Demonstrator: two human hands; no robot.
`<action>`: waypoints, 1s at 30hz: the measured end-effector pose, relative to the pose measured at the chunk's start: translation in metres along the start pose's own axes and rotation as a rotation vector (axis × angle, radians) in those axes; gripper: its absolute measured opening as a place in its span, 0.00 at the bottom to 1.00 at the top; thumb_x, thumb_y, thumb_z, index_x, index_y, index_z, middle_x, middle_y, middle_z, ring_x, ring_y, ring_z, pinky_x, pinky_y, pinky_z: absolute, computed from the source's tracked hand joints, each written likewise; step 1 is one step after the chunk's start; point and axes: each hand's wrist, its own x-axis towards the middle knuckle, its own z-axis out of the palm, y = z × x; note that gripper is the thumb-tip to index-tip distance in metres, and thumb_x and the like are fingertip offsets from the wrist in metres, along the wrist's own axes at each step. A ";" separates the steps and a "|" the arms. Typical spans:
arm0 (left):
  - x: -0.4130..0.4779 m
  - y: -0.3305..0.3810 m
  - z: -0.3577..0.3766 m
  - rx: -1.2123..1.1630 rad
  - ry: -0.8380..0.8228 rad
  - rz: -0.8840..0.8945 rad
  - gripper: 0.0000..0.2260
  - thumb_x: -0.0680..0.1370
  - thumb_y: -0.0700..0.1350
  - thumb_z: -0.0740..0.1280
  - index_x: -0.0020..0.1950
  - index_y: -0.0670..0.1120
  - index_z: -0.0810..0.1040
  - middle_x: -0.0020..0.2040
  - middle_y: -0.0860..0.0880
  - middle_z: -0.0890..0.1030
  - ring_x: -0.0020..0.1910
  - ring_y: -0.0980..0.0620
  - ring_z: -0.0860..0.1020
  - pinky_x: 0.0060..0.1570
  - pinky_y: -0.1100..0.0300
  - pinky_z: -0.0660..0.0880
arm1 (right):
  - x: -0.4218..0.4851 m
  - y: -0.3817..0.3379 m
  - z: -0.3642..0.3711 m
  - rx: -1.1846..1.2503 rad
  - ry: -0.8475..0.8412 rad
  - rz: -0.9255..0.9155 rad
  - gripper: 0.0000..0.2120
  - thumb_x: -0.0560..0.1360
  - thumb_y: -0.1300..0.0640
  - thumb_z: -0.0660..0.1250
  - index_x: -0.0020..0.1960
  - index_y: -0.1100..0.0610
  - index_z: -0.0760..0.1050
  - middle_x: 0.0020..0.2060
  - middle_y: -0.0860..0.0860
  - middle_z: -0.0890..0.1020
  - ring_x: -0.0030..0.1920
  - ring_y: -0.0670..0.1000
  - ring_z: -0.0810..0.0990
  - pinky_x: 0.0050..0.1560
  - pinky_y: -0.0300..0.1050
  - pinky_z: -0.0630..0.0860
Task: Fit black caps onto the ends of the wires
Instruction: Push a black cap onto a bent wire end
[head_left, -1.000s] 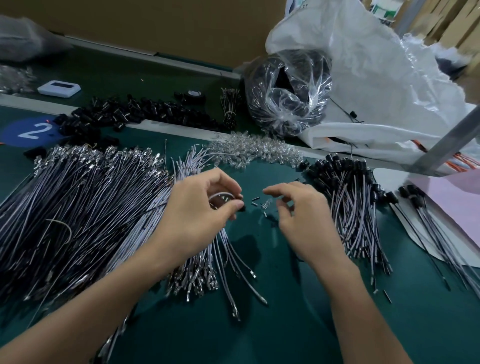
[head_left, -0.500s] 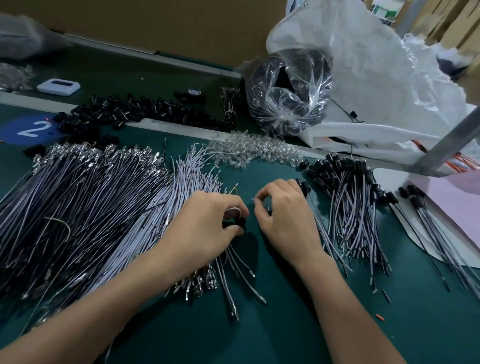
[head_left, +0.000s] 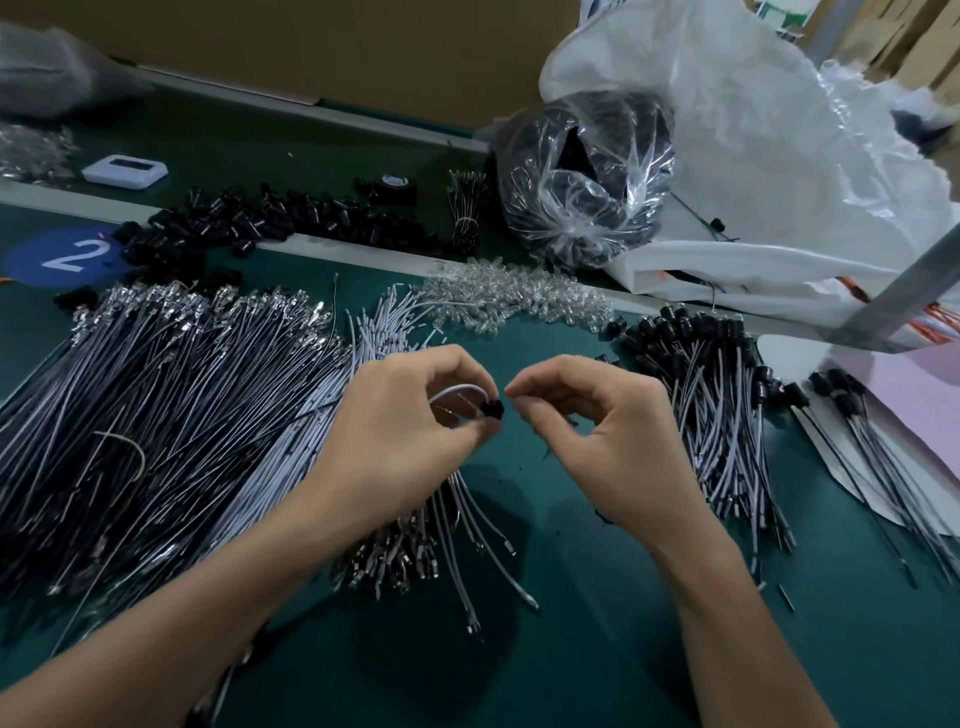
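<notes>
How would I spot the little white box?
On the green table, find the blue circle with a white 2 at the left edge. Just beyond it, past the pale rail, lies the white box. It alone is flat and white with a dark window on top.

Dim, cool overhead light; soft shadows pool on the green worktop (head_left: 571, 649). Glare streaks the clear plastic bag (head_left: 587, 171). Wide-angle bowing at edges; far corners soft.
</notes>
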 end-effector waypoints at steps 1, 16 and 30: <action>0.000 0.002 -0.001 -0.059 -0.010 -0.001 0.11 0.69 0.38 0.78 0.42 0.53 0.82 0.39 0.54 0.85 0.41 0.57 0.84 0.48 0.51 0.81 | 0.001 -0.001 -0.001 -0.001 0.014 -0.012 0.07 0.73 0.67 0.71 0.46 0.57 0.83 0.39 0.45 0.83 0.40 0.45 0.82 0.44 0.35 0.77; 0.003 0.009 -0.004 -0.547 -0.110 0.024 0.12 0.72 0.30 0.71 0.48 0.46 0.82 0.43 0.55 0.85 0.46 0.60 0.82 0.47 0.69 0.76 | -0.001 -0.010 -0.002 -0.079 0.229 -0.134 0.02 0.73 0.65 0.71 0.44 0.59 0.81 0.38 0.47 0.81 0.40 0.42 0.79 0.44 0.31 0.74; 0.003 0.009 -0.004 -0.539 -0.095 0.026 0.12 0.69 0.36 0.73 0.47 0.51 0.85 0.45 0.49 0.86 0.46 0.55 0.84 0.47 0.68 0.77 | -0.002 -0.007 0.000 -0.133 0.224 -0.126 0.02 0.73 0.65 0.72 0.44 0.60 0.81 0.39 0.48 0.83 0.41 0.42 0.79 0.44 0.28 0.72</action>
